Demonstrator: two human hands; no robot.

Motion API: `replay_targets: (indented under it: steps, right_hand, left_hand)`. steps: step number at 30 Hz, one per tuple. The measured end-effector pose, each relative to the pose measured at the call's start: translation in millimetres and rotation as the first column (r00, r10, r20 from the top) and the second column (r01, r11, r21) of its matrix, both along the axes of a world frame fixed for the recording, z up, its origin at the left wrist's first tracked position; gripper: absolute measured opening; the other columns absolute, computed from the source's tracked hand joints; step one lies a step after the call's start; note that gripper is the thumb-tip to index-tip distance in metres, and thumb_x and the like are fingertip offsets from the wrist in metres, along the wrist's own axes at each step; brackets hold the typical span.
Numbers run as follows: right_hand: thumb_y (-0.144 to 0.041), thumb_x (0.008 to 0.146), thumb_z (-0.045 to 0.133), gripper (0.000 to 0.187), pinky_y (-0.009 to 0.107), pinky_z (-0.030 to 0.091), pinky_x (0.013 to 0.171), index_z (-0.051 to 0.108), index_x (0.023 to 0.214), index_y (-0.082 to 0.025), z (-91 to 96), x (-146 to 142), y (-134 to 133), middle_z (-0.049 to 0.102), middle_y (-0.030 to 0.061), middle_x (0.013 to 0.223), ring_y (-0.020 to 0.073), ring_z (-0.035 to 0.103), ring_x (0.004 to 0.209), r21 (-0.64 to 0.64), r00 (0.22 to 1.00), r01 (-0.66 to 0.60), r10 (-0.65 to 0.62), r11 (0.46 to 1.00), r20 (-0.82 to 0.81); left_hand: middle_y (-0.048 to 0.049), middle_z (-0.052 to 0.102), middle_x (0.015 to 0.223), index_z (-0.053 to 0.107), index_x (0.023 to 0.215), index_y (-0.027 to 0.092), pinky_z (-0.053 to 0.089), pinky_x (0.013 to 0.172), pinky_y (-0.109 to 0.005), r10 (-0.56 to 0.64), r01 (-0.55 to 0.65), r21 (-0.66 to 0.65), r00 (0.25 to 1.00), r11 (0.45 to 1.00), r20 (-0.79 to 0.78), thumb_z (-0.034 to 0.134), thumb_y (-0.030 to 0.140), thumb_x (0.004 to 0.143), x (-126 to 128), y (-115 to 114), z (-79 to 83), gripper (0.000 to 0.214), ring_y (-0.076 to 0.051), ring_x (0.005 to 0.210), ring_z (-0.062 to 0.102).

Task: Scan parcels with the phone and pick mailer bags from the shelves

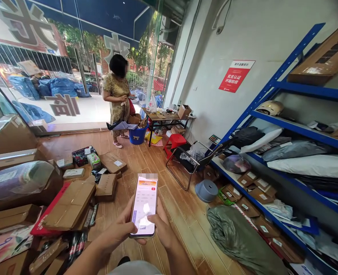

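Note:
A smartphone [142, 194] with a lit screen is held upright in front of me, low in the middle of the view. My left hand [125, 221] wraps its left edge, with the thumb over the lower left of the screen. Along the right edge my right hand [161, 223] is closed on the same phone, its thumb on or just above the glass. A bright glare covers part of the screen. Most fingers of both hands are hidden behind the phone.
Cardboard parcels [68, 206] pile up on the left floor. A blue shelf rack [266, 86] with packages stands right, near a green sack [238, 236], a grey-blue stool [206, 191] and a chair [186, 164]. Ahead, a person [117, 95] stands by a blue bin [138, 135] and a table [157, 115].

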State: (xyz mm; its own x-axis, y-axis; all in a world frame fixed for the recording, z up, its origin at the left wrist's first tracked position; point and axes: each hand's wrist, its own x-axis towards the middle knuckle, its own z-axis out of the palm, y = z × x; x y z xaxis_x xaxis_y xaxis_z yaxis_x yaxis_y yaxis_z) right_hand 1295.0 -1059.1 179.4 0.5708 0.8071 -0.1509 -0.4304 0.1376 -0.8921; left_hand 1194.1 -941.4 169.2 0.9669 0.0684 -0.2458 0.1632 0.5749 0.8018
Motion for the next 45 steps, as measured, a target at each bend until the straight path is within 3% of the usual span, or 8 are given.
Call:
replay_targets:
  steps: [3, 9, 15, 21, 30, 39, 42, 45]
  right_hand:
    - [-0.021, 0.059, 0.056, 0.060, 0.032, 0.048, 0.073, 0.046, 0.118, -0.022, -3.7, 0.3, 2.7, 0.070, 0.0023, 0.100, 0.0224, 0.064, 0.088, -0.018, 1.000, -0.009, 0.009, 1.000, 0.015]
    - [-0.020, 0.060, 0.057, 0.060, 0.031, 0.046, 0.075, 0.045, 0.120, -0.022, -9.2, 1.4, 5.9, 0.069, 0.0019, 0.100, 0.0212, 0.062, 0.088, -0.017, 0.999, -0.002, 0.003, 1.000, 0.049]
    - [-0.020, 0.064, 0.062, 0.063, 0.032, 0.048, 0.077, 0.040, 0.123, -0.022, -7.6, -1.2, 3.3, 0.068, 0.0041, 0.104, 0.0212, 0.063, 0.091, 0.009, 0.997, -0.049, 0.048, 0.999, 0.067]
    - [-0.018, 0.060, 0.074, 0.082, 0.034, 0.049, 0.079, 0.027, 0.128, -0.024, -14.8, -1.5, -0.6, 0.065, 0.0066, 0.107, 0.0221, 0.062, 0.095, 0.015, 0.983, -0.141, 0.138, 0.990, 0.119]
    - [-0.024, 0.065, 0.061, 0.052, 0.029, 0.047, 0.072, 0.045, 0.115, -0.023, -17.2, -2.1, 0.1, 0.069, 0.0029, 0.099, 0.0187, 0.063, 0.083, -0.002, 1.000, -0.019, 0.019, 1.000, -0.008]
    - [-0.025, 0.059, 0.077, 0.072, 0.032, 0.049, 0.077, 0.040, 0.121, -0.022, -16.7, -8.7, -5.8, 0.067, 0.0067, 0.104, 0.0211, 0.064, 0.090, 0.040, 0.994, -0.043, 0.039, 0.998, 0.107]
    - [-0.040, 0.064, 0.075, 0.059, 0.030, 0.048, 0.075, 0.051, 0.113, -0.020, -13.7, -3.7, -3.2, 0.070, 0.0061, 0.100, 0.0204, 0.064, 0.087, 0.007, 0.999, 0.003, -0.004, 1.000, 0.032]
    - [-0.061, 0.067, 0.066, 0.053, 0.028, 0.047, 0.068, 0.063, 0.096, -0.017, -8.5, 4.0, 4.2, 0.071, 0.0060, 0.089, 0.0201, 0.063, 0.079, -0.097, 0.989, 0.146, -0.144, 0.985, 0.032]
  left_hand:
    - [-0.0071, 0.049, 0.135, 0.001, 0.149, 0.035, 0.056, 0.069, -0.034, -0.032, 0.034, -0.043, 0.999, 0.999, 0.031, 0.048, 0.011, 0.057, -1.5, 6.8, 3.8, 0.106, -0.026, 0.097, 0.060]
    - [-0.0086, 0.049, 0.135, 0.001, 0.149, 0.032, 0.055, 0.064, -0.031, -0.018, 0.019, -0.015, 1.000, 1.000, 0.008, 0.046, 0.011, 0.057, -0.2, 7.7, 11.0, 0.105, -0.026, 0.094, 0.061]
    - [-0.0120, 0.049, 0.134, -0.005, 0.149, 0.035, 0.055, 0.058, -0.030, 0.080, -0.079, 0.015, 0.994, 0.997, -0.077, 0.053, 0.023, 0.078, 2.6, 2.3, 3.8, 0.092, -0.023, 0.084, 0.062]
    - [-0.0112, 0.053, 0.128, 0.006, 0.149, 0.030, 0.056, 0.059, -0.031, 0.022, -0.021, -0.070, 1.000, 0.997, 0.014, 0.049, 0.016, 0.067, -1.4, 5.9, -1.4, 0.094, -0.026, 0.093, 0.060]
    - [-0.0074, 0.054, 0.127, 0.003, 0.149, 0.036, 0.055, 0.063, -0.031, -0.028, 0.028, -0.022, 0.999, 0.999, -0.018, 0.050, 0.013, 0.067, -1.3, 5.0, -4.5, 0.097, -0.024, 0.089, 0.062]
    - [-0.0079, 0.053, 0.131, -0.004, 0.149, 0.036, 0.056, 0.062, -0.029, -0.012, 0.012, 0.005, 1.000, 1.000, -0.026, 0.051, 0.006, 0.059, -0.9, 0.1, -5.2, 0.110, -0.026, 0.095, 0.060]
    - [-0.0085, 0.049, 0.135, -0.002, 0.149, 0.036, 0.056, 0.060, -0.028, 0.013, -0.009, 0.070, 0.999, 0.998, -0.051, 0.051, 0.006, 0.061, -0.4, -1.6, -4.9, 0.107, -0.026, 0.096, 0.059]
    - [-0.0081, 0.050, 0.134, -0.002, 0.149, 0.036, 0.055, 0.062, -0.029, -0.021, 0.022, 0.027, 0.999, 0.999, -0.030, 0.050, 0.007, 0.060, -1.4, -0.1, -7.1, 0.107, -0.028, 0.102, 0.057]
